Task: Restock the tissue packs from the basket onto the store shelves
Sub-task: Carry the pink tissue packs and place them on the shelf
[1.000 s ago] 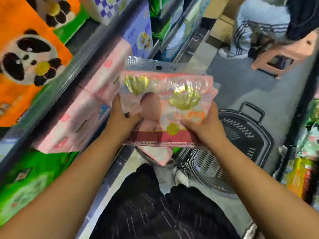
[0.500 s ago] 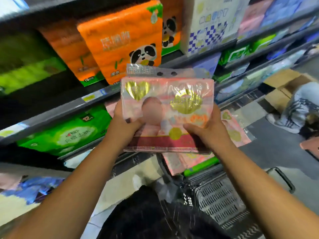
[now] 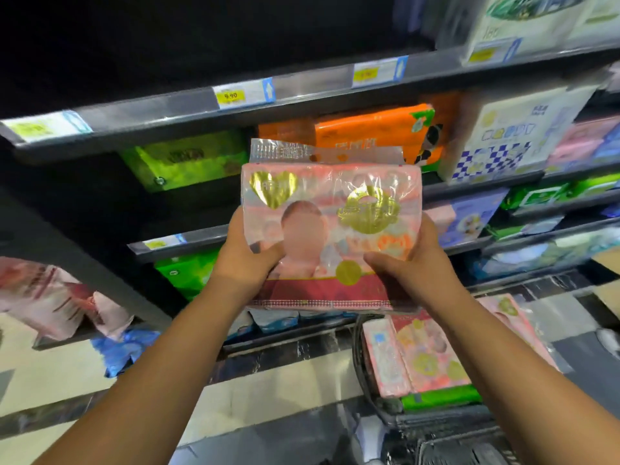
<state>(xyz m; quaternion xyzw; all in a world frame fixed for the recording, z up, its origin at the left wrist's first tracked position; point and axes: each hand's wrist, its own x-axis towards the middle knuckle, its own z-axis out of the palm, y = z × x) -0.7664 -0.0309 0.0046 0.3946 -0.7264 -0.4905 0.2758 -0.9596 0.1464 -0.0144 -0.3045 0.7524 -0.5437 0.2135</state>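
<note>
Facing the aisle rack: shelves, tiered, carrying green, orange and white stock. Basket, low right, with more pink packs inside. Pack, pink, held upright before the middle shelves, clear of the basket and touching no shelf. Left hand and right hand each clasp a lower side, thumbs on the front. Change: a second ago the pack hung over the basket; it is now raised to shelf height. Judgement: shelving comes next and is not yet done.
</note>
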